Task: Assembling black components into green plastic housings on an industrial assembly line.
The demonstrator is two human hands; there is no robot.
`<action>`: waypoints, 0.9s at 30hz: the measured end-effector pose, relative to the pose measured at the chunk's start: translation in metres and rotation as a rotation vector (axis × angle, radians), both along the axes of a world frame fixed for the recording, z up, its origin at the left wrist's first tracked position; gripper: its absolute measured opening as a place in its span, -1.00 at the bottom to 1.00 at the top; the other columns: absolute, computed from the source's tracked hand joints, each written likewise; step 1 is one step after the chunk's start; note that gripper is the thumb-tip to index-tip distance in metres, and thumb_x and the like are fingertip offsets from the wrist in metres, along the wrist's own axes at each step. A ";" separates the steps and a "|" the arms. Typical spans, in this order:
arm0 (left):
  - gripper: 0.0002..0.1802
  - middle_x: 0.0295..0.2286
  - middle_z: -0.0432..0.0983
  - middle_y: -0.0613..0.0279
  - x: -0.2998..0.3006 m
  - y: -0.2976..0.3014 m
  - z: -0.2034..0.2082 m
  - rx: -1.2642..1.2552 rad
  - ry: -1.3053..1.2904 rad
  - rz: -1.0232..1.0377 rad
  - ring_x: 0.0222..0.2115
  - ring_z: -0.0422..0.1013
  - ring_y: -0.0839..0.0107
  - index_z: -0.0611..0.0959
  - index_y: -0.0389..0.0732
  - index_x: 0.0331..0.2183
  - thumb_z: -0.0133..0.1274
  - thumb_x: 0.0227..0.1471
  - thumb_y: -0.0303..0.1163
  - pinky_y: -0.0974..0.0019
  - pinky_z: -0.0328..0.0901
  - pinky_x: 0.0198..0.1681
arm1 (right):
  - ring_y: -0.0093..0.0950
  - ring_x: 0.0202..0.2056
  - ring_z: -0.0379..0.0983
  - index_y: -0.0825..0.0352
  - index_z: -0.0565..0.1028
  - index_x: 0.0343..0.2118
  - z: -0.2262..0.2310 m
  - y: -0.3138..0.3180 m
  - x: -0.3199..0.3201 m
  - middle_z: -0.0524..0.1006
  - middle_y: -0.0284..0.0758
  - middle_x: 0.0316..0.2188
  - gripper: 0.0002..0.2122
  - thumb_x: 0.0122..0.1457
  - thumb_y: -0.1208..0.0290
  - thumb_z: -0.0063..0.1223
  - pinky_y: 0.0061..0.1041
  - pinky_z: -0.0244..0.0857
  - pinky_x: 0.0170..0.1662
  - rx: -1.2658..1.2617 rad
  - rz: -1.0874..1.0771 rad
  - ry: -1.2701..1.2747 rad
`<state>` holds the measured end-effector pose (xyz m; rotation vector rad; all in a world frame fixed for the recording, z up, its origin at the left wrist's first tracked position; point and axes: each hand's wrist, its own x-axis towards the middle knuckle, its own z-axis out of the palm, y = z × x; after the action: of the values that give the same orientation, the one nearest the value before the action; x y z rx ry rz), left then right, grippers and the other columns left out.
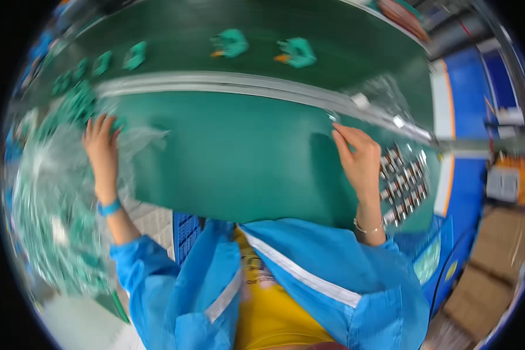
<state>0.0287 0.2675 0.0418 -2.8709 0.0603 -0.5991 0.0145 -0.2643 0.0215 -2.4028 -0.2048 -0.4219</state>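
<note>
The left hand, towards 9 o'clock, is hanging with loosely curled fingers at a heap of green parts at 10 o'clock, just above a clear plastic bag; whether it is gripping one, I cannot tell. The right hand, near 3 o'clock, is bringing thumb and forefinger together beside a small glinting piece at 2 o'clock, apparently pinching it, though blur is hiding the contact. Work is seemingly running partway: beyond the metal rail, two orange-tipped green pieces are already lying around 12 o'clock, and several more are lining up towards 10 and 11. Left over, the heap is remaining large, and rows of metal parts are sitting at 3 o'clock.
</note>
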 end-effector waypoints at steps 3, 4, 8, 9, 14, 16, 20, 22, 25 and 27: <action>-0.61 0.07 0.38 0.07 0.013 -0.063 0.003 -0.528 0.103 -0.266 0.07 0.33 0.10 0.55 -0.15 0.01 -0.01 0.13 -0.58 0.20 0.23 0.10 | -0.22 -0.35 0.59 0.36 0.64 -0.29 -0.001 -0.050 -0.012 0.63 -0.14 -0.33 -0.86 0.10 0.47 0.20 -0.39 0.44 -0.23 0.024 -0.170 0.004; -0.57 0.09 0.37 0.11 0.018 -0.081 -0.001 -0.707 0.145 -0.312 0.08 0.33 0.19 0.51 -0.15 0.06 -0.02 0.14 -0.58 0.22 0.25 0.08 | -0.22 -0.39 0.59 0.37 0.64 -0.28 -0.003 -0.071 -0.017 0.63 -0.13 -0.34 -0.86 0.11 0.46 0.18 -0.39 0.44 -0.30 -0.021 -0.239 -0.025; -0.35 0.17 0.22 0.01 0.027 -0.166 -0.035 -1.693 0.330 -0.508 0.07 0.34 0.21 0.21 -0.09 0.22 0.05 0.16 -0.39 0.19 0.30 0.09 | -0.38 -0.41 0.60 0.38 0.64 -0.26 -0.012 -0.158 -0.036 0.64 -0.13 -0.40 -0.85 0.13 0.47 0.18 -0.50 0.40 -0.33 -0.169 -0.532 0.036; -0.32 0.18 0.17 -0.05 0.024 -0.184 -0.035 -1.828 0.368 -0.506 0.06 0.35 0.11 0.21 -0.08 0.18 0.14 0.10 -0.27 0.07 0.34 0.09 | -0.38 -0.42 0.60 0.38 0.64 -0.27 -0.015 -0.170 -0.038 0.64 -0.13 -0.42 -0.86 0.13 0.48 0.17 -0.50 0.39 -0.33 -0.197 -0.580 0.030; -0.31 0.15 0.22 -0.10 0.015 -0.237 -0.058 -2.208 0.452 -0.579 0.02 0.38 0.03 0.37 -0.14 0.00 0.34 -0.11 -0.18 -0.07 0.40 0.04 | -0.12 -0.35 0.51 0.34 0.64 -0.26 -0.038 -0.201 -0.017 0.60 -0.10 -0.42 -0.82 0.06 0.45 0.21 -0.25 0.39 -0.23 -0.382 -0.475 -0.032; -0.29 0.15 0.21 -0.08 0.005 -0.251 -0.067 -2.347 0.434 -0.599 0.02 0.38 0.07 0.33 -0.15 0.09 0.28 -0.02 -0.19 -0.04 0.40 0.06 | -0.12 -0.30 0.51 0.31 0.62 -0.17 -0.043 -0.197 -0.016 0.60 -0.12 -0.38 -0.75 0.05 0.44 0.22 -0.23 0.39 -0.19 -0.483 -0.448 0.088; -0.29 0.16 0.23 -0.04 -0.008 -0.272 -0.056 -2.646 0.452 -0.526 0.01 0.39 0.07 0.15 -0.12 0.28 0.01 0.21 -0.16 -0.05 0.40 0.05 | -0.12 -0.26 0.50 0.24 0.58 -0.12 -0.039 -0.184 -0.019 0.59 -0.21 -0.31 -0.69 0.01 0.48 0.21 -0.20 0.39 -0.21 -0.606 -0.472 0.208; -0.31 0.20 0.16 -0.02 -0.016 -0.275 -0.051 -2.704 0.430 -0.453 0.08 0.32 0.04 0.11 -0.12 0.30 -0.11 0.26 -0.10 -0.09 0.32 0.13 | -0.14 -0.28 0.51 0.22 0.58 -0.13 -0.025 -0.174 -0.025 0.57 -0.27 -0.26 -0.71 0.01 0.48 0.20 -0.23 0.39 -0.24 -0.568 -0.499 0.212; -0.29 0.23 0.11 0.00 -0.024 -0.265 -0.044 -2.784 0.403 -0.460 0.15 0.23 0.02 0.10 -0.08 0.30 -0.13 0.26 -0.05 -0.16 0.22 0.20 | -0.21 -0.35 0.51 0.28 0.61 -0.25 -0.004 -0.154 -0.031 0.53 -0.26 -0.27 -0.82 0.04 0.51 0.18 -0.31 0.39 -0.28 -0.491 -0.504 0.018; -0.24 0.25 0.04 -0.05 -0.030 -0.264 -0.043 -2.737 0.368 -0.493 0.17 0.19 -0.05 0.05 -0.09 0.32 -0.10 0.24 -0.03 -0.13 0.20 0.20 | -0.32 -0.38 0.50 0.28 0.63 -0.24 0.007 -0.133 -0.032 0.50 -0.27 -0.30 -0.80 0.04 0.61 0.16 -0.42 0.37 -0.32 -0.294 -0.459 -0.068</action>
<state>-0.0014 0.0031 -0.0009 -5.5892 -0.1923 1.0631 -0.0172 -0.3970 0.0282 -2.7239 0.2818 -0.7246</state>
